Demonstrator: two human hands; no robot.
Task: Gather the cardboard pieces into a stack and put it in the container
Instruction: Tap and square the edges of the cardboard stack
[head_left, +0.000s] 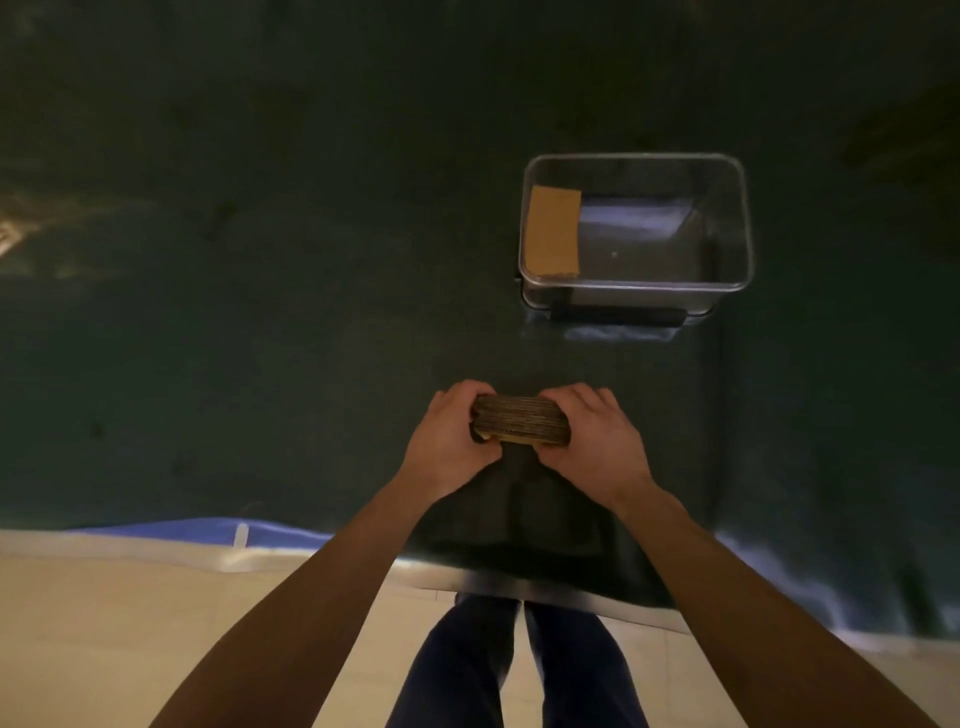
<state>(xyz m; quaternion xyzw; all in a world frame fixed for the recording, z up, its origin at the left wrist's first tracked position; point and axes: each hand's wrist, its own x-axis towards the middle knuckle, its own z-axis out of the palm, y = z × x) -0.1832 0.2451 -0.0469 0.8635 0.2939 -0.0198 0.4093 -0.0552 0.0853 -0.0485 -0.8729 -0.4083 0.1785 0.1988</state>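
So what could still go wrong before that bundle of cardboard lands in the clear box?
The cardboard stack is pinched only at its ends by the left hand and right hand, so middle pieces might slip out on the way. The container sits off to the right, and a cardboard piece inside could leave the stack lying tilted.

We count one stack of cardboard pieces (521, 427); its layers are too thin and blurred for us to number. We see one more cardboard piece (554, 232) lying apart, inside the one clear container (636, 285). We count two hands, the left hand (451, 446) and the right hand (597, 441), and one dark table (260, 312).
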